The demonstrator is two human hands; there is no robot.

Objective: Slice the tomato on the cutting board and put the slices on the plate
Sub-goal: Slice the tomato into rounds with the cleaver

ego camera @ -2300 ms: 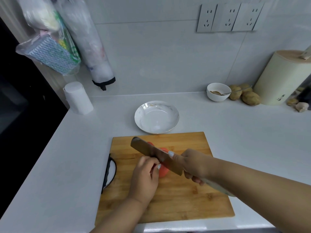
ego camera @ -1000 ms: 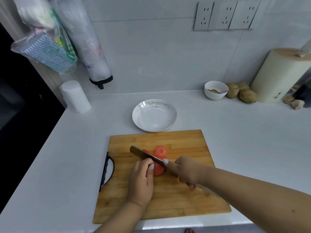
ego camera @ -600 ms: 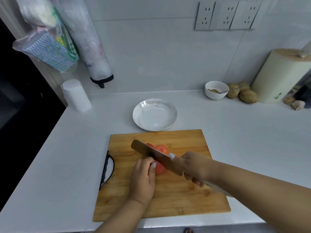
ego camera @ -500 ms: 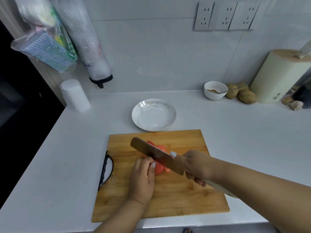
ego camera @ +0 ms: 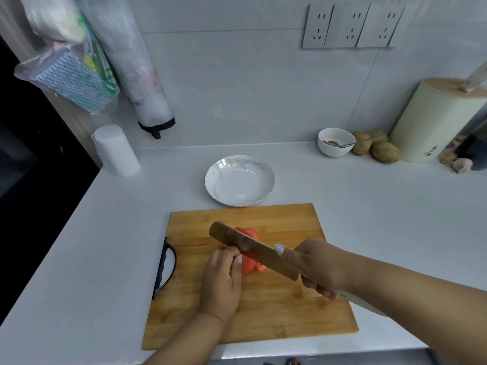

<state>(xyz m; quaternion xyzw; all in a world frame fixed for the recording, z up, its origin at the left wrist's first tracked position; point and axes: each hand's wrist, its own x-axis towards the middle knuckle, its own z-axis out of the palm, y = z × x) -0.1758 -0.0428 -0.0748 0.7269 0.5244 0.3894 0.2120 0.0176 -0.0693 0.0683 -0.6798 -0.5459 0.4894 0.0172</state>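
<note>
A red tomato [ego camera: 249, 264] lies on the wooden cutting board [ego camera: 276, 306]. My left hand [ego camera: 222, 280] holds it from the near side with curled fingers. Cut slices [ego camera: 250, 233] lie just beyond it, partly hidden by the blade. My right hand [ego camera: 316, 267] grips the handle of a broad knife [ego camera: 250, 247], whose blade is raised at a slant over the tomato. A white marbled plate [ego camera: 239, 180] sits beyond the board's far edge with nothing on it.
A white paper roll [ego camera: 116, 151] stands at the back left. At the back right are a small white bowl [ego camera: 334, 142] with a spoon, several potatoes [ego camera: 379, 148] and a cream knife block [ego camera: 432, 122]. Bags hang on the wall at the left.
The knife was down in the tomato one second ago, with a slice falling away; it has since lifted and now hovers over the tomato. My left hand has stayed on the tomato.
</note>
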